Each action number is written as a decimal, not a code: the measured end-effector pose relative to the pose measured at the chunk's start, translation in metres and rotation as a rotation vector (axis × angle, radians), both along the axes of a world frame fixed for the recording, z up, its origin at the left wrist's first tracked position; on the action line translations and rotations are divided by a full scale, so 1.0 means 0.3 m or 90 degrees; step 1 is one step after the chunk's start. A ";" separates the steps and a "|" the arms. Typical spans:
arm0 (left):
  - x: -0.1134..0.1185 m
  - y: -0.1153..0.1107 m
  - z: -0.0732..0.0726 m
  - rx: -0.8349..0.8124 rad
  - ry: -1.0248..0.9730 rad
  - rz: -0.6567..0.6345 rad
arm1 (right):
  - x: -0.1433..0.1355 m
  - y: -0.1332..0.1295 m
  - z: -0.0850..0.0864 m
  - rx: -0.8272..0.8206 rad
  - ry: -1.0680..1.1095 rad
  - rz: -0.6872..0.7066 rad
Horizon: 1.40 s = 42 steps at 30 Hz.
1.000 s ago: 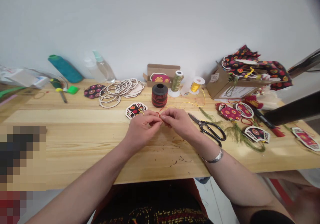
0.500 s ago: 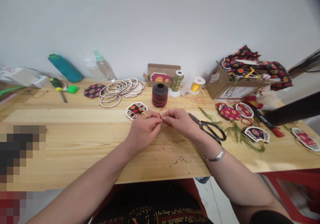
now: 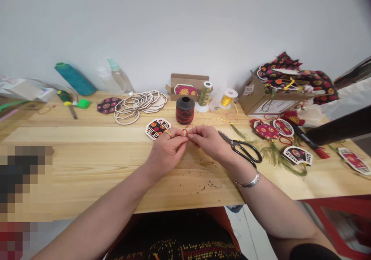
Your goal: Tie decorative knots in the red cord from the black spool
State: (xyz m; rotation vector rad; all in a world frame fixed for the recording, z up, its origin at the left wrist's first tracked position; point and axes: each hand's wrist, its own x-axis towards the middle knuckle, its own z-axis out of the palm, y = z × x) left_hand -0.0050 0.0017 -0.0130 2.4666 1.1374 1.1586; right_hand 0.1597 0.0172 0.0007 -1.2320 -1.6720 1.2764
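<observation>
A: ok, head cam view, what are the hands doing?

B: Left hand (image 3: 167,148) and right hand (image 3: 206,140) almost meet mid-table, both pinching a thin red cord (image 3: 185,131) with thumb and fingertips. Looks like a little loop between them, too small to tell if it's knotted.

A: What's around it?

B: Spool of red and black cord (image 3: 184,116) stands upright just beyond the cord, on the far side. Floral fabric ornament with a fretwork frame (image 3: 158,129) lies by the left hand, partly behind it. Black-handled scissors (image 3: 246,151) are just right of the right hand.

A: Farther back?

B: Green thread cone (image 3: 205,96) and yellow thread spool (image 3: 227,99), far side, right of the cord spool.
</observation>
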 end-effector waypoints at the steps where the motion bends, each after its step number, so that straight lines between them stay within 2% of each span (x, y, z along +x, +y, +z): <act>1: 0.000 -0.001 0.001 0.001 0.000 0.000 | -0.001 -0.001 0.001 0.001 0.005 -0.004; 7: 0.000 -0.004 0.008 -0.008 0.000 -0.004 | -0.001 -0.004 0.005 0.004 0.021 -0.019; 27: 0.001 0.001 0.015 0.013 0.057 -0.033 | 0.005 0.004 -0.001 -0.050 0.048 0.014; 33: -0.002 0.002 0.008 0.046 0.069 -0.040 | 0.006 0.005 0.001 -0.018 0.015 0.020; 42: 0.006 -0.008 0.012 0.035 0.025 -0.026 | 0.005 0.006 -0.009 0.004 0.010 0.021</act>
